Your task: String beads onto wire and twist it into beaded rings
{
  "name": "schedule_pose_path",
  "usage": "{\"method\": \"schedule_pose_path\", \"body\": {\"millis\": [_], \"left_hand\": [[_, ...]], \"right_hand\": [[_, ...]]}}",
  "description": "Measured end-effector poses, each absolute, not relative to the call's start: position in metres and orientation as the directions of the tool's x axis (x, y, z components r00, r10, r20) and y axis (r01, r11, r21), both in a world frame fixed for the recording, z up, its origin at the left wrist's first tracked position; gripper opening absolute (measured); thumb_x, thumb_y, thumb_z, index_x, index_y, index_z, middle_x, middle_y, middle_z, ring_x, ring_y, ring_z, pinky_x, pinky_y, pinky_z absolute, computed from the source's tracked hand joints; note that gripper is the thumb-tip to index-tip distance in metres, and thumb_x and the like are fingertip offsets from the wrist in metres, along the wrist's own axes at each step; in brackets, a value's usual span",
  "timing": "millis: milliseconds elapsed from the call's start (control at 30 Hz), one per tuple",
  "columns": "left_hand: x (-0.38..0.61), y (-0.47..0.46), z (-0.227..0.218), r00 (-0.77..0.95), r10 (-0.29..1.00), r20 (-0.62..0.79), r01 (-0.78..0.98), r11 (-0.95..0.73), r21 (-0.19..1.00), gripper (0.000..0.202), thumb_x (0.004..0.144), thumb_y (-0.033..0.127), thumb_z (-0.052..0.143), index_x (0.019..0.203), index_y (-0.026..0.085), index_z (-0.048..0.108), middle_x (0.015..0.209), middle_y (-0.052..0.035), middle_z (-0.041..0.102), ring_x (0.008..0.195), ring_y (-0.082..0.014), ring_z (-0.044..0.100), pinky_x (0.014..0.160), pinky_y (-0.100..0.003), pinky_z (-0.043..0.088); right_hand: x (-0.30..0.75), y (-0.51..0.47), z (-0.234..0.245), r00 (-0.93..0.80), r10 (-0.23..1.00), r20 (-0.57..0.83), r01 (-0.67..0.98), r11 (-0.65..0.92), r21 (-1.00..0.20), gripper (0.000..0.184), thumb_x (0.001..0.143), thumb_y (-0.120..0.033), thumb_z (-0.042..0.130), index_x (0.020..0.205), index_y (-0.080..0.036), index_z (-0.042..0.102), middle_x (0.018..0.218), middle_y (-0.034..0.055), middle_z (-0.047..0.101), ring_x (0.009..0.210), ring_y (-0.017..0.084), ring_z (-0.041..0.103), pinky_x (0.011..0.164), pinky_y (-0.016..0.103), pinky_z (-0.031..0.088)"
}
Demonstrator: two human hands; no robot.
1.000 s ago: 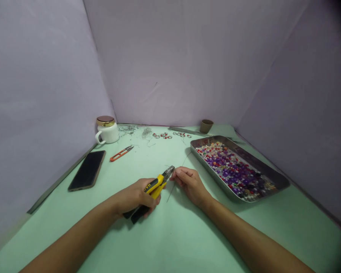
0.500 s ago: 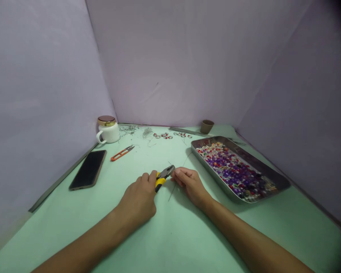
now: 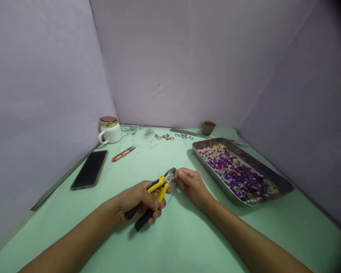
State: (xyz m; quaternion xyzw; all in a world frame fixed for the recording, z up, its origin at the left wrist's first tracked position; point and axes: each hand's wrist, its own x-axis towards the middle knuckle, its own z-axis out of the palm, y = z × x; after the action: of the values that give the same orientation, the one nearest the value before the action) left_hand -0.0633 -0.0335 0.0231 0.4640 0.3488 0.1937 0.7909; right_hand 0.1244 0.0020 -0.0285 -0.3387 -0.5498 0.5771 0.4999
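The left hand (image 3: 138, 196) curls round the pliers (image 3: 163, 193), thumb across the handles, probably so that it can open and squeeze them alone; the handles stand apart; the pliers are over the green table (image 3: 173, 242), between the phone (image 3: 90, 170) and the bead tray (image 3: 265, 170), their long axis slanting from near left to far right, handle ends near and nose aimed at the right hand (image 3: 193, 185); that hand pinches what looks like a thin wire (image 3: 172, 194) between thumb and forefinger, seemingly to steady it beside the nose, though whether the jaws touch it I cannot tell; the tray lies just right of that hand, likely for easy reach; the orange snips (image 3: 122, 154) lie farther left, blades also pointing far right.
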Motion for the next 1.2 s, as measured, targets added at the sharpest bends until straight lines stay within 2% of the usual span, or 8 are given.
{"method": "schedule_pose_path", "body": {"millis": [133, 233, 533, 600, 700, 833, 1000, 1200], "left_hand": [[-0.062, -0.031, 0.026, 0.547, 0.751, -0.369, 0.317, 0.222, 0.922, 0.024, 0.059, 0.014, 0.049, 0.083, 0.018, 0.044, 0.064, 0.0022, 0.045, 0.05, -0.0097, 0.042, 0.045, -0.023, 0.035], [-0.061, -0.03, 0.03, 0.425, 0.876, -0.228, 0.644, -0.116, 0.756, 0.013, 0.06, 0.011, 0.047, 0.07, 0.018, 0.045, 0.063, 0.0018, 0.047, 0.055, -0.0113, 0.044, 0.051, -0.023, 0.034], [-0.049, -0.043, 0.023, 0.223, 0.974, -0.027, 0.946, -0.21, 0.248, 0.056, 0.063, 0.004, 0.044, 0.115, 0.022, 0.039, 0.091, -0.0082, 0.053, 0.079, -0.0218, 0.053, 0.061, -0.028, 0.036], [-0.049, -0.043, 0.025, 0.245, 0.969, -0.038, 0.926, -0.223, 0.305, 0.049, 0.064, 0.005, 0.043, 0.11, 0.021, 0.042, 0.087, -0.0069, 0.053, 0.076, -0.0202, 0.052, 0.06, -0.027, 0.036], [-0.055, -0.039, 0.029, 0.349, 0.926, -0.148, 0.781, -0.199, 0.592, 0.021, 0.067, 0.011, 0.044, 0.086, 0.019, 0.048, 0.072, -0.0016, 0.051, 0.064, -0.0147, 0.049, 0.056, -0.025, 0.036], [-0.064, -0.034, 0.031, 0.559, 0.752, -0.349, 0.392, 0.131, 0.911, 0.019, 0.067, 0.02, 0.049, 0.085, 0.017, 0.045, 0.065, 0.0013, 0.047, 0.05, -0.0104, 0.045, 0.046, -0.024, 0.037], [-0.066, -0.03, 0.025, 0.692, 0.616, -0.376, 0.082, 0.45, 0.889, 0.039, 0.063, 0.02, 0.053, 0.1, 0.017, 0.041, 0.073, -0.0016, 0.05, 0.055, -0.0127, 0.05, 0.045, -0.025, 0.04], [-0.064, -0.03, 0.028, 0.491, 0.814, -0.31, 0.519, 0.012, 0.855, 0.01, 0.065, 0.016, 0.048, 0.074, 0.017, 0.044, 0.063, 0.0015, 0.047, 0.052, -0.0111, 0.044, 0.049, -0.025, 0.035]], "right_hand": [[0.123, 0.002, -0.029, -0.246, 0.954, 0.17, -0.177, 0.128, -0.976, 0.028, 0.078, -0.039, 0.051, 0.067, -0.014, 0.06, 0.045, -0.0041, 0.038, 0.049, 0.012, 0.038, 0.052, 0.025, 0.029], [0.122, 0.001, -0.027, -0.248, 0.955, 0.162, -0.162, 0.124, -0.979, 0.028, 0.077, -0.04, 0.052, 0.066, -0.015, 0.06, 0.044, -0.005, 0.035, 0.049, 0.012, 0.039, 0.054, 0.026, 0.032], [0.119, -0.002, -0.018, -0.215, 0.967, 0.14, -0.09, 0.123, -0.988, 0.028, 0.077, -0.041, 0.051, 0.068, -0.016, 0.06, 0.044, -0.0059, 0.033, 0.049, 0.012, 0.038, 0.056, 0.026, 0.034], [0.119, -0.002, -0.019, -0.215, 0.964, 0.156, -0.091, 0.14, -0.986, 0.029, 0.077, -0.041, 0.05, 0.068, -0.015, 0.06, 0.044, -0.0057, 0.033, 0.049, 0.012, 0.037, 0.053, 0.024, 0.032], [0.121, -0.002, -0.019, -0.239, 0.955, 0.174, -0.093, 0.156, -0.983, 0.029, 0.078, -0.041, 0.051, 0.066, -0.015, 0.059, 0.047, -0.0043, 0.037, 0.048, 0.011, 0.034, 0.047, 0.023, 0.026], [0.123, -0.002, -0.02, -0.263, 0.94, 0.216, -0.121, 0.19, -0.974, 0.03, 0.079, -0.04, 0.05, 0.066, -0.014, 0.06, 0.053, -0.0015, 0.045, 0.048, 0.01, 0.032, 0.046, 0.023, 0.025], [0.124, -0.001, -0.022, -0.269, 0.941, 0.203, -0.155, 0.165, -0.974, 0.029, 0.08, -0.038, 0.049, 0.066, -0.015, 0.059, 0.053, -0.0011, 0.046, 0.048, 0.01, 0.031, 0.046, 0.024, 0.023], [0.121, -0.003, -0.019, -0.236, 0.959, 0.156, -0.121, 0.131, -0.984, 0.029, 0.077, -0.039, 0.051, 0.064, -0.014, 0.06, 0.046, -0.0039, 0.038, 0.045, 0.01, 0.03, 0.046, 0.024, 0.022]]}}
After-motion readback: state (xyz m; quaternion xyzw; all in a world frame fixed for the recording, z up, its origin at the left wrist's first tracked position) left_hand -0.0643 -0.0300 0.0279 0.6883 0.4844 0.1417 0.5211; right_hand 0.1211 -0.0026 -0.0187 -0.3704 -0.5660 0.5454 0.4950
